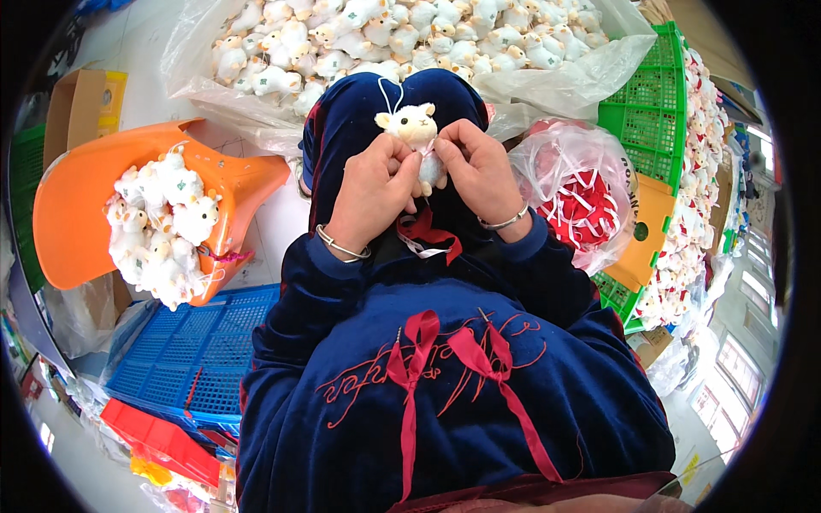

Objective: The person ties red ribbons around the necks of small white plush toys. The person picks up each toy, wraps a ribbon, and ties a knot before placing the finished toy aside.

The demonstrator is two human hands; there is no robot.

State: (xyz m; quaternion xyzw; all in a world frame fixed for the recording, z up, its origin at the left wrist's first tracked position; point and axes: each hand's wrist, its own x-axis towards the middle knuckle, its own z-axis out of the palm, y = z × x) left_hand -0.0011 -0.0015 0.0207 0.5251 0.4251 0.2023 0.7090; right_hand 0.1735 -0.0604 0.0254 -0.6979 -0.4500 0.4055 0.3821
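Note:
A small plush sheep (414,126) with a cream head, pale body and white hanging loop is held upright above my lap. My left hand (369,190) is closed on its left side, thumb and fingers pinching near the neck. From the other side my right hand (485,177) pinches at the chest. A thin pale pink ribbon (425,148) shows at the neck between my fingertips; which fingers grip it is hard to make out. Just below the toy, a red cloth piece (439,231) with white ribbon ends lies on my lap.
Beyond my knees a big clear plastic bag (192,64) is full of plush sheep. An orange chair (73,201) at left bears several more. On the right are a plastic bag of red ribboned pieces (586,209) and a green crate (646,94). Blue crates (201,342) stand at lower left.

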